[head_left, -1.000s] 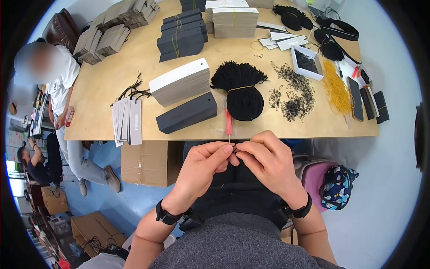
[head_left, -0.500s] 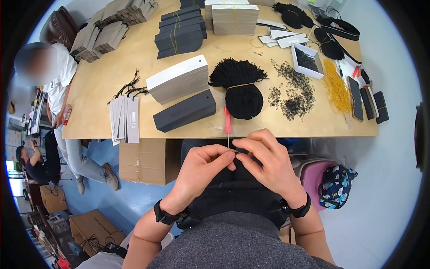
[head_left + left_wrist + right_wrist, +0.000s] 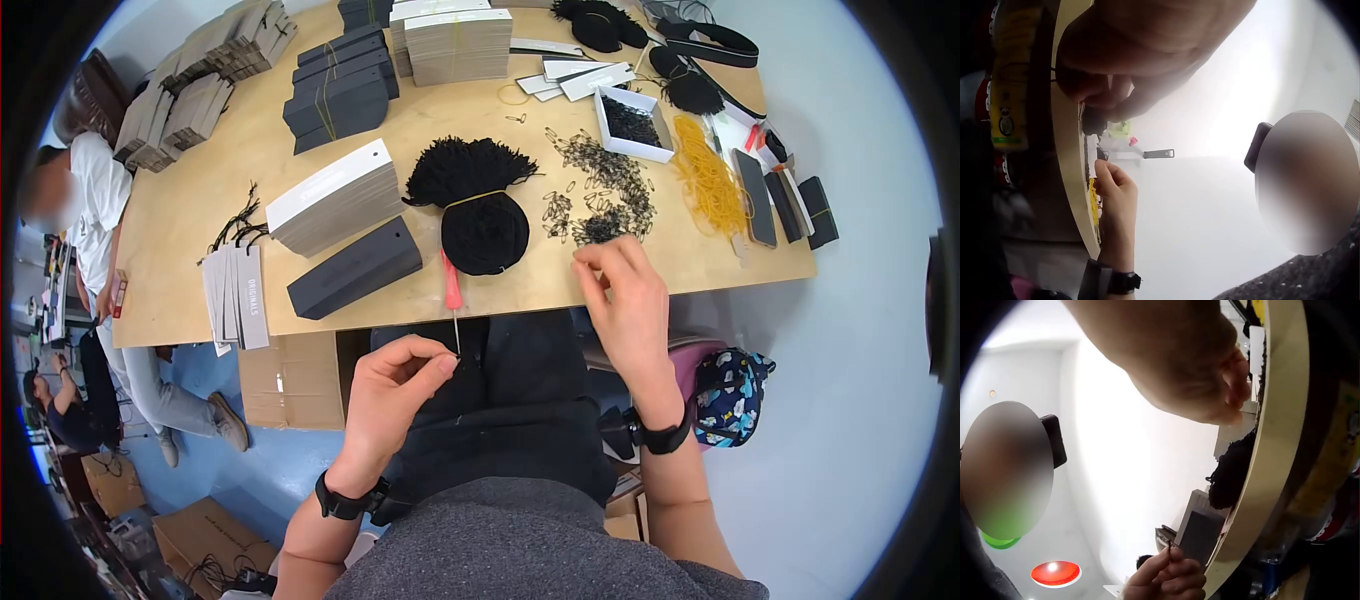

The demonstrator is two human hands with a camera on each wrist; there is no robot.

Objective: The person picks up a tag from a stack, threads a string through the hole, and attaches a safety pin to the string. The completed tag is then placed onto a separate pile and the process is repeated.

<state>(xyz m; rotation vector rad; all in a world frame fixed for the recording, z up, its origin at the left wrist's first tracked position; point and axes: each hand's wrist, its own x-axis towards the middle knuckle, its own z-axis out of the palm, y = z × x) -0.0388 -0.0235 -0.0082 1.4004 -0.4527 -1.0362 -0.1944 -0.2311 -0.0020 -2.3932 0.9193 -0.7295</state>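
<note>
In the head view my left hand (image 3: 400, 388) is over the lap, just off the table's front edge. Its thumb and forefinger pinch a small dark piece (image 3: 1170, 545), too small to make out fully. A red-handled tool (image 3: 453, 287) with a thin metal shaft lies on the table; the shaft juts past the edge and ends right at the left fingertips. My right hand (image 3: 632, 305) is raised at the front edge, fingers loosely bent, just in front of a scatter of small black pins (image 3: 605, 195). A bundle of black cords (image 3: 485, 232) bound with a yellow band sits behind the tool.
Left of the cords stand a white card stack (image 3: 335, 200) and a dark card stack (image 3: 355, 268). Corded tags (image 3: 235, 295) lie near the left front edge. At right are a white box (image 3: 630, 145) of pins, yellow rubber bands (image 3: 705, 180) and a phone (image 3: 755, 198).
My right hand has parted from the left and moved forward and right to the pins. My left hand keeps its pinch near the shaft. The head view has shifted right.
</note>
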